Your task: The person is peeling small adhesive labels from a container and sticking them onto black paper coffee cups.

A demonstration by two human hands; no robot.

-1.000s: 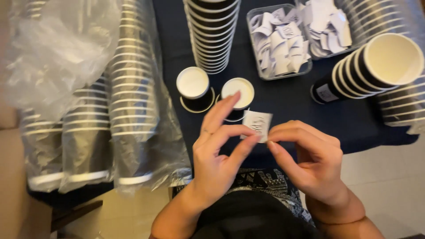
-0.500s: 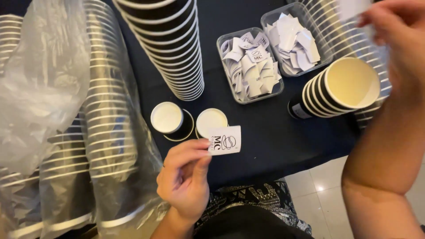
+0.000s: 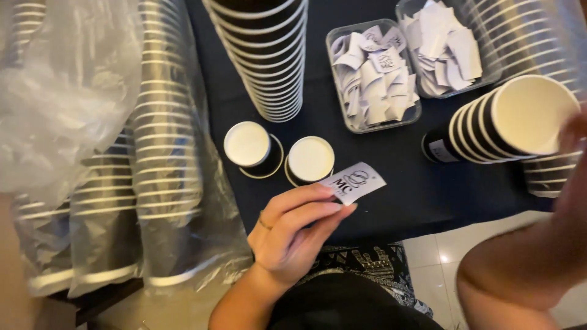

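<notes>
My left hand pinches a small white rectangular label between thumb and fingertips, just right of two upside-down black paper cups on the dark table. My right hand is mostly cut off at the right edge. It reaches the open rim of a short stack of black cups lying on its side. Its fingers are hidden, so its grip is unclear. My right forearm crosses the lower right corner.
A tall stack of black cups stands behind the two single cups. Two clear trays of white labels sit at the back. Plastic-wrapped cup sleeves fill the left side, and more cup stacks lie at the far right.
My right hand let go of the label and moved right to the sideways cup stack. My left hand now holds the label alone, lower and to the right of the two cups.
</notes>
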